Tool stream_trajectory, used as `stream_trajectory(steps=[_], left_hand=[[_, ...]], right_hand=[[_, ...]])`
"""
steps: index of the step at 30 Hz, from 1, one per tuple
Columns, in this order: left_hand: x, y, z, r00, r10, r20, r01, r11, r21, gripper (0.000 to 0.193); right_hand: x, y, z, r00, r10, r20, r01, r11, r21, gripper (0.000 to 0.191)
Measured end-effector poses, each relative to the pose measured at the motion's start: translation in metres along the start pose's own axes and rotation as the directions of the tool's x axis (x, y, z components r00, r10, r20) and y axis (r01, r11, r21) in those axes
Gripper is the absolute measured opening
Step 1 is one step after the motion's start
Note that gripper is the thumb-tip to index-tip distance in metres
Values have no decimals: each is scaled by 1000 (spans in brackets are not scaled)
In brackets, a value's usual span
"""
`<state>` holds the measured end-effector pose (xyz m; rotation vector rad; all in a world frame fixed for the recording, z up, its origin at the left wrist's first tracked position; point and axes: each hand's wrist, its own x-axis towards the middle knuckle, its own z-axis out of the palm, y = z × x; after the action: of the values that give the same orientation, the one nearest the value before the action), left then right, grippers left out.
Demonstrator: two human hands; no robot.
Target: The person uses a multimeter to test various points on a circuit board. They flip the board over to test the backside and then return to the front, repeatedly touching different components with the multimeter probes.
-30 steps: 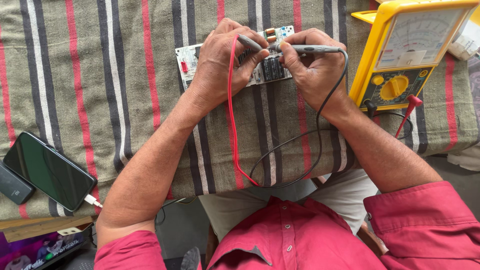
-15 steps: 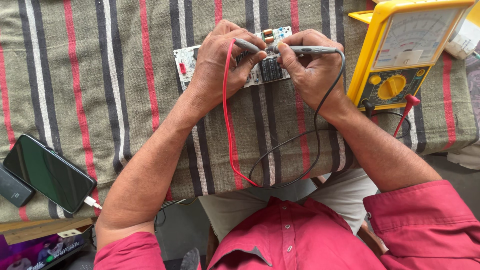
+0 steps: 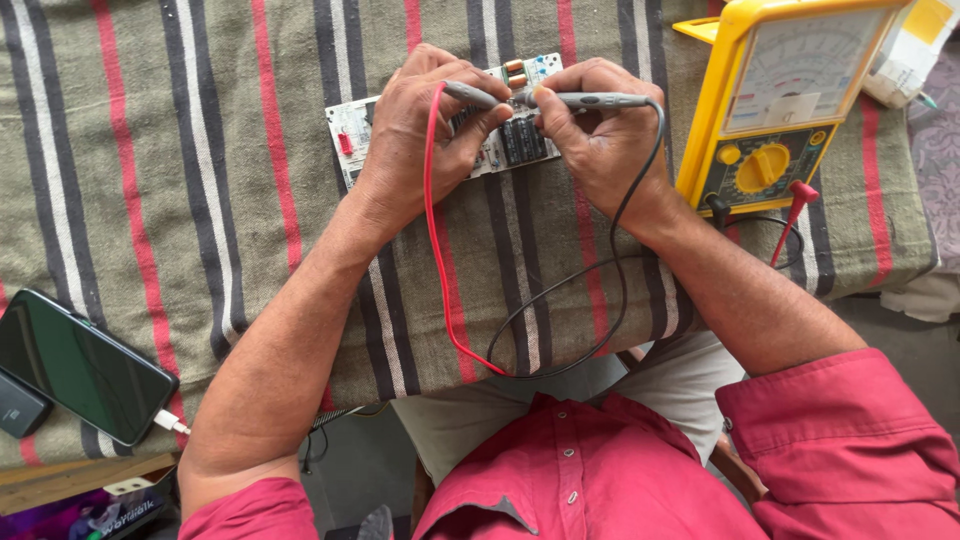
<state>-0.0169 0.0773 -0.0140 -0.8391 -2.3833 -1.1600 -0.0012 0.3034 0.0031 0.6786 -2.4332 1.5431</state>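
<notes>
Two hands work over a striped cloth that covers the worktop, and little has changed since half a second ago: both stay clamped on their probes in the same spot. At the far right corner a yellow meter leans upright, its black lead and red lead looping toward the near edge. A dark phone lies at the near left edge. The circuit board lies near the far edge, long axis left to right, largely hidden by the hands. The left hand is closed around a grey probe pointing right; the right hand pinches another grey probe pointing left, the tips meeting over the board.
</notes>
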Motion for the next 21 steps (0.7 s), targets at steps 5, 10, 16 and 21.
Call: stream_trajectory(steps=[5, 10, 16, 21], left_hand=[[-1, 1, 0, 1000, -13, 4, 14, 1000, -18, 12], [-1, 0, 2, 1000, 8, -26, -8, 1000, -9, 11], [-3, -1, 5, 999, -23, -45, 23, 1000, 3, 11], [-3, -3, 7, 1000, 5, -4, -5, 1000, 28, 10]], right_hand=[[0, -1, 0, 1000, -3, 0, 3, 1000, -12, 11], [0, -1, 0, 1000, -10, -3, 10, 1000, 0, 11], [-2, 1, 2, 999, 36, -32, -34, 998, 50, 10], [-2, 4, 1, 1000, 10, -17, -9, 1000, 29, 11]])
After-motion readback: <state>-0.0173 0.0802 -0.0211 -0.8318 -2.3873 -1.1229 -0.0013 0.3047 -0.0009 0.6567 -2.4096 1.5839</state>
